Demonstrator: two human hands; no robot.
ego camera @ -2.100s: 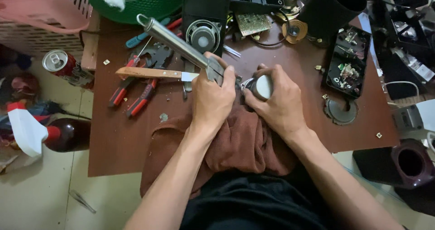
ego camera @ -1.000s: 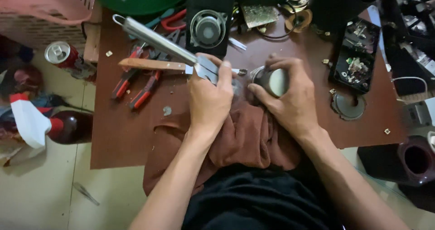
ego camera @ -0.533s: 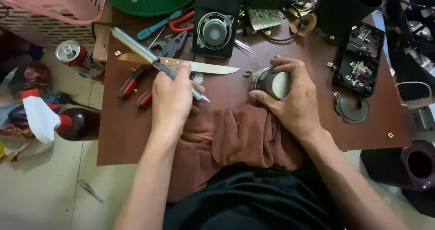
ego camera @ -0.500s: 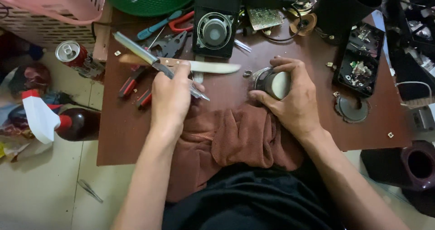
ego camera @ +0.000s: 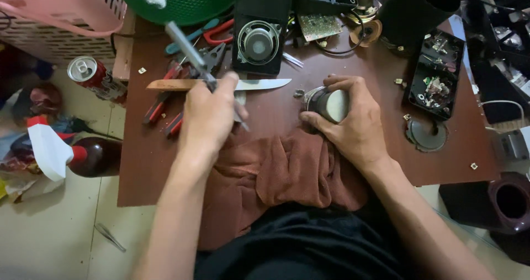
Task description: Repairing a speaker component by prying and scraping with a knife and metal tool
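Observation:
My left hand grips a long metal tool whose grey shaft slants up and to the left over the brown table. My right hand is wrapped around a small round dark part with a pale face, held at the top edge of a reddish-brown cloth. A knife with a wooden handle lies flat just beyond my left hand. Red-handled pliers lie to its left.
A black speaker box stands at the back, with a circuit board and a green basket nearby. An opened black device lies right. A drink can and a pink basket sit left.
My left hand has moved left, away from the round part, carrying the metal tool and lifting it. The right hand keeps its hold on the round part.

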